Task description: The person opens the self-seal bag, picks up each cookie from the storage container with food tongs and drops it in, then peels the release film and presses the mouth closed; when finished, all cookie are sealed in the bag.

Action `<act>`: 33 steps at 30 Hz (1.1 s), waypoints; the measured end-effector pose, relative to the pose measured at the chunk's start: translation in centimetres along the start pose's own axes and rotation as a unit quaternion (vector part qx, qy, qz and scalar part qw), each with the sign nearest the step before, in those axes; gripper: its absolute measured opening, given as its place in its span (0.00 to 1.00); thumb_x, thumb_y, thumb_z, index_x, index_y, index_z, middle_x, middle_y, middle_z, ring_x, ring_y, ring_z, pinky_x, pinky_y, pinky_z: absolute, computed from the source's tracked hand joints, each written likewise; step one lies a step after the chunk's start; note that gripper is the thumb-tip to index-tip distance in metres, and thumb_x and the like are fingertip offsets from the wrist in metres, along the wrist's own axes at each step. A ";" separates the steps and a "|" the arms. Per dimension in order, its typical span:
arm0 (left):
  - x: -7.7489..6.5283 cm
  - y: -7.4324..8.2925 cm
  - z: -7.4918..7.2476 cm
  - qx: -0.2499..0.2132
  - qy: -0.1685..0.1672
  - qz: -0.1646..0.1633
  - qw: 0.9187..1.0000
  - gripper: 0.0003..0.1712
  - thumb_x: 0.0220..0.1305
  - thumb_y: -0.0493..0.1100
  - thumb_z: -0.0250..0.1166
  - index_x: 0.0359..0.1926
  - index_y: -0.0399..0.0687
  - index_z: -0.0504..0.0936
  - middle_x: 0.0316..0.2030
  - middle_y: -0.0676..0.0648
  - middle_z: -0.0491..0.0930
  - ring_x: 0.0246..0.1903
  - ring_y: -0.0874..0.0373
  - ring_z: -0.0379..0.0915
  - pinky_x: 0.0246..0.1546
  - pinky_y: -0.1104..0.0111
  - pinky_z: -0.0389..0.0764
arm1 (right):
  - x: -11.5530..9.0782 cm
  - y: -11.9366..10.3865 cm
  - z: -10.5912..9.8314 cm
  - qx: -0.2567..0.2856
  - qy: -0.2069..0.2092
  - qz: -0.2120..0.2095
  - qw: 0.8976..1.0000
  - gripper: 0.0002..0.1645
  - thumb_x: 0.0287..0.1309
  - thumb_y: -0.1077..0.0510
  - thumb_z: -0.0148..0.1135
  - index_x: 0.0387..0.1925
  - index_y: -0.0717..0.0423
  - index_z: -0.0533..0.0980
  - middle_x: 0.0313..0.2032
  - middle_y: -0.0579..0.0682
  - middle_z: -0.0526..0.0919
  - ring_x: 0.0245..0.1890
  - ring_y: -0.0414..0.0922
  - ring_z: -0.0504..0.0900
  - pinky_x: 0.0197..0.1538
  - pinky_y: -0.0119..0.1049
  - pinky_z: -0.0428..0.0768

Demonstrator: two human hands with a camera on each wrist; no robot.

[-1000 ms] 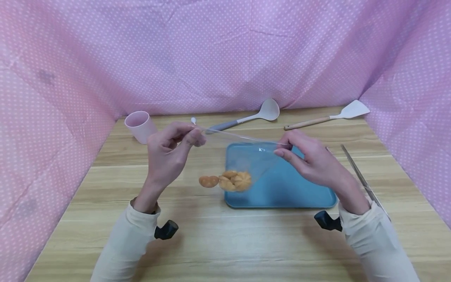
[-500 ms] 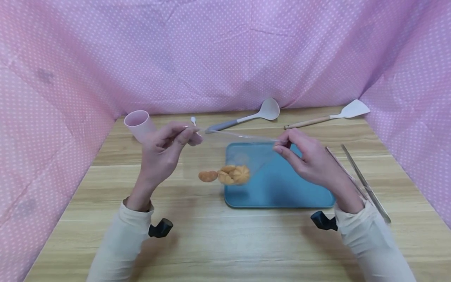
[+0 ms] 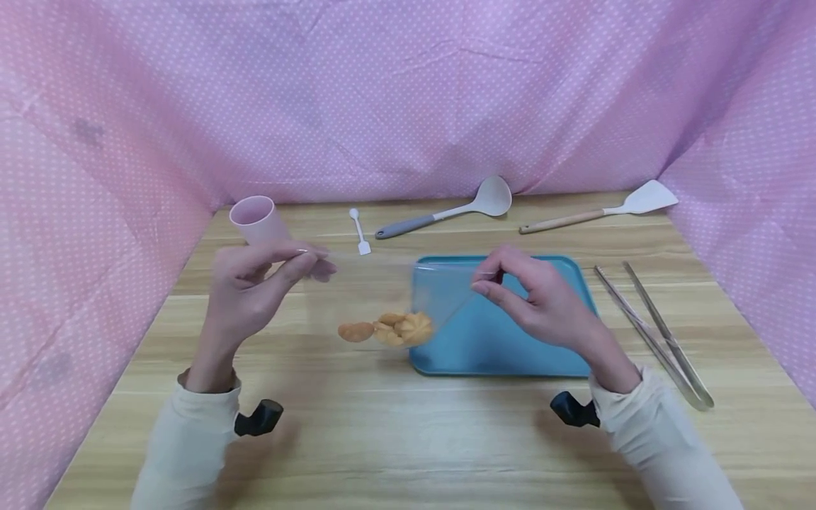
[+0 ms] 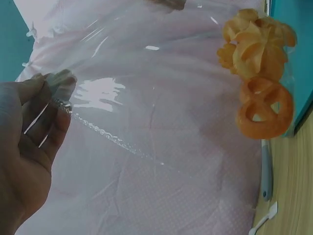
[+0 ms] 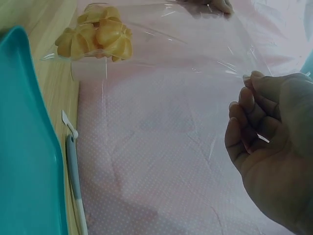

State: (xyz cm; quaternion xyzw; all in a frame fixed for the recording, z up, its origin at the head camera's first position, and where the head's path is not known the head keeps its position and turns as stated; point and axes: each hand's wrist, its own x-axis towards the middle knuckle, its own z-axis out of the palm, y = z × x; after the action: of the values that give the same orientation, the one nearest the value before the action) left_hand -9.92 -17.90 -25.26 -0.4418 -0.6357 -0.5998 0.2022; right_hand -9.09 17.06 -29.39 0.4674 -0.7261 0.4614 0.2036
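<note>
A clear plastic bag (image 3: pixel 366 287) hangs stretched between my two hands. My left hand (image 3: pixel 245 301) pinches its upper left corner between thumb and fingers. At the upper right corner, my right hand (image 3: pixel 538 304) pinches the film the same way. Several golden flower-shaped cookies (image 3: pixel 408 329) lie bunched at the bottom of the bag. Beside them on the left is a brown pretzel-shaped cookie (image 3: pixel 355 331), its loops plain in the left wrist view. The bag's lower right part overlaps the left side of a blue tray (image 3: pixel 510 347) in the head view.
Metal tongs (image 3: pixel 685 368) lie right of the tray. At the back are a grey-handled ladle (image 3: pixel 492 197), a white spatula (image 3: pixel 647 197) with a wooden handle, and a small white double-ended spoon (image 3: pixel 359 230). A pink cup (image 3: pixel 261 223) stands behind my left hand. Pink dotted cloth encloses the table.
Both hands have shifted left with the bag, the left hand farther, so the bag is spread wider. The cookies have moved left, and the tongs and small spoon are now uncovered.
</note>
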 end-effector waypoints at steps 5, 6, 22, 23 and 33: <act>-1.4 0.2 -1.4 -0.031 -0.004 -0.028 0.999 0.06 0.68 0.26 0.66 0.37 0.20 0.84 0.33 0.39 0.89 0.32 0.55 0.88 0.34 0.70 0.88 | 0.1 -0.2 0.9 0.046 -0.034 0.027 0.998 0.08 0.76 0.56 0.58 0.42 0.57 0.78 0.36 0.47 0.80 0.36 0.42 0.76 0.40 0.30 0.77; -1.7 0.2 -1.6 -0.036 -0.006 -0.032 0.999 0.06 0.68 0.25 0.66 0.37 0.20 0.84 0.33 0.38 0.89 0.31 0.55 0.88 0.34 0.70 0.88 | 0.1 -0.2 1.2 0.052 -0.042 0.038 0.997 0.04 0.75 0.59 0.60 0.42 0.56 0.78 0.36 0.46 0.80 0.36 0.42 0.76 0.39 0.31 0.77; -4.5 -2.6 -3.7 0.023 0.024 -0.152 0.988 0.10 0.67 0.18 0.58 0.40 0.24 0.86 0.32 0.41 0.89 0.28 0.57 0.86 0.28 0.72 0.85 | 1.3 2.5 4.4 0.049 -0.065 0.208 0.975 0.03 0.72 0.62 0.63 0.43 0.58 0.81 0.32 0.45 0.80 0.34 0.44 0.76 0.34 0.36 0.75; -4.5 -3.1 -3.8 0.027 0.031 -0.162 0.986 0.09 0.68 0.20 0.59 0.41 0.25 0.86 0.32 0.42 0.89 0.29 0.57 0.86 0.28 0.72 0.85 | 1.6 2.9 4.6 0.045 -0.062 0.220 0.973 0.03 0.72 0.62 0.63 0.43 0.58 0.81 0.32 0.46 0.80 0.34 0.44 0.76 0.34 0.36 0.75; -4.5 -8.3 -4.5 0.070 0.075 -0.269 0.958 0.12 0.75 0.34 0.63 0.47 0.24 0.84 0.30 0.45 0.87 0.25 0.58 0.83 0.22 0.68 0.86 | 3.7 6.9 6.1 0.014 -0.058 0.305 0.950 0.07 0.74 0.59 0.61 0.41 0.60 0.80 0.29 0.49 0.77 0.31 0.46 0.73 0.32 0.37 0.72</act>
State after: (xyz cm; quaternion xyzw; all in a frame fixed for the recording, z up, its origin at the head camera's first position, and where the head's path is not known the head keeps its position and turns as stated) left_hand -15.47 -22.68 -32.75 -0.1934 -0.7545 -0.6172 0.1110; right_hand -16.03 10.93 -33.09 0.2521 -0.8381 0.4837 0.0042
